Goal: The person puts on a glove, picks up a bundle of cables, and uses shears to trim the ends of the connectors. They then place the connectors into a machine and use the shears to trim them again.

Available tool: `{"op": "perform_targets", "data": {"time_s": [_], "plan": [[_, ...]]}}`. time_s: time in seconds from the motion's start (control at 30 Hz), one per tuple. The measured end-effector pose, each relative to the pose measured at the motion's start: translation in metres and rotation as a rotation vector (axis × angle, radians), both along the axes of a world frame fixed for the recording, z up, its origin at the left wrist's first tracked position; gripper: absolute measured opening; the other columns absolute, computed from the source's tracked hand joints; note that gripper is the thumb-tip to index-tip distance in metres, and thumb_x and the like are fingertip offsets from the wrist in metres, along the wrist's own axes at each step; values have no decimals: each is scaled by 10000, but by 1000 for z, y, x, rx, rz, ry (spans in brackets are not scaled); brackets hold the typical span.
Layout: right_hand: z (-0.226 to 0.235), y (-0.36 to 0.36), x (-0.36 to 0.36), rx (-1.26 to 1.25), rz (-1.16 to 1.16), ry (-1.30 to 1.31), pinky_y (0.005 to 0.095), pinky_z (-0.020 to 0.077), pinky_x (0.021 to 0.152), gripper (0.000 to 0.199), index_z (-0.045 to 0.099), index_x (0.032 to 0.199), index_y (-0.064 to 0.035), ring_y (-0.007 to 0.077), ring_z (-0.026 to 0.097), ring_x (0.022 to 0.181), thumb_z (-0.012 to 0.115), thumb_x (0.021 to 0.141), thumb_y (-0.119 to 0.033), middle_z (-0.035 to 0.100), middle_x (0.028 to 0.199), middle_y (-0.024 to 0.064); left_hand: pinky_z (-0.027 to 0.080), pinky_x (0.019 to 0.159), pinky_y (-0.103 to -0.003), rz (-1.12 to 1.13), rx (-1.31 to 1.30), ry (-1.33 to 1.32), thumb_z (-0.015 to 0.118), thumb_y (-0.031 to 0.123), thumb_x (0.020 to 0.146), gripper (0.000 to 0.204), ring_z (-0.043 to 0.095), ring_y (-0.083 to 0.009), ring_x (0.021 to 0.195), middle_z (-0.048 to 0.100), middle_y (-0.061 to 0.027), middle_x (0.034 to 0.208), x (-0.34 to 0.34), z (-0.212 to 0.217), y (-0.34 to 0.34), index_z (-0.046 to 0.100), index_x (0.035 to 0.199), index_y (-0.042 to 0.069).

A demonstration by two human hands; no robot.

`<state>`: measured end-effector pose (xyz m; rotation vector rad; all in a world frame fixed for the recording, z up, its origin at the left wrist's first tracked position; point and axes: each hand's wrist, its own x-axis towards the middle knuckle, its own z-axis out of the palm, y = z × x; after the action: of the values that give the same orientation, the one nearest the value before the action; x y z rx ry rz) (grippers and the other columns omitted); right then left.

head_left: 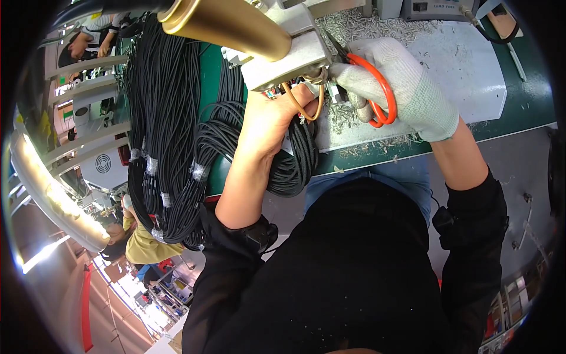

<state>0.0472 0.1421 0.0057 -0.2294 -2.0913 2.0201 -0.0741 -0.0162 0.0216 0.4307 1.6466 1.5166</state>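
My gloved right hand is closed around red-handled scissors, whose dark blades point up and left beside a metal machine head. My bare left hand reaches under that machine head, its fingers closed and partly covered by it. Small coloured wire ends show by the left hand, at what looks like a cable end. A brown loop hangs in front of its fingertips. Just below, a coil of black cable drops over the bench edge. A gold cylinder sits on the machine head.
Thick bundles of black cable lie across the green bench on the left. Clipped scraps litter a white board. At the back right stands a grey box-shaped device. A lamp and other people are at left.
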Motion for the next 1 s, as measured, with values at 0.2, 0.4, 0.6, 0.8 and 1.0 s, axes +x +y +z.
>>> {"op": "perform_targets", "data": {"time_s": [0.2, 0.4, 0.6, 0.8, 1.0], "plan": [[11, 0, 2, -124, 19, -169, 254, 476, 461, 194, 600, 762, -3, 126, 595, 488, 567, 868, -163, 559, 577, 60, 461, 530, -239, 4, 17, -18, 642, 29, 778, 161, 569, -104, 616, 588, -36, 720, -1, -2, -2, 583, 921, -11], [1, -1, 2, -8, 1, -34, 240, 441, 441, 269, 570, 725, -1, 99, 550, 461, 573, 879, -222, 543, 553, 35, 468, 541, -234, -89, 120, -108, 626, 63, 835, 151, 590, -121, 631, 615, -65, 778, -3, -5, -5, 587, 959, -14], [28, -10, 53, -196, -59, -229, 233, 391, 435, 235, 530, 761, -19, 71, 473, 439, 574, 869, -223, 508, 533, 16, 465, 535, -238, 190, 143, -257, 588, 77, 883, 150, 599, -129, 712, 632, -85, 866, 25, 16, -23, 581, 1014, 3], [47, -40, 93, 271, -280, -509, 256, 413, 472, 203, 555, 839, -10, 86, 521, 488, 617, 852, -203, 542, 593, 46, 474, 547, -259, 193, 173, -287, 566, 103, 908, 183, 600, -131, 832, 631, -77, 941, 45, 21, -42, 572, 1070, 19], [45, -102, 60, 622, -217, -91, 298, 465, 540, 218, 583, 912, -16, 201, 596, 555, 663, 826, -200, 591, 672, 132, 479, 569, -271, 120, 137, -281, 563, 111, 911, 184, 598, -126, 793, 634, -73, 914, 60, 20, -46, 572, 1066, 12]]}}
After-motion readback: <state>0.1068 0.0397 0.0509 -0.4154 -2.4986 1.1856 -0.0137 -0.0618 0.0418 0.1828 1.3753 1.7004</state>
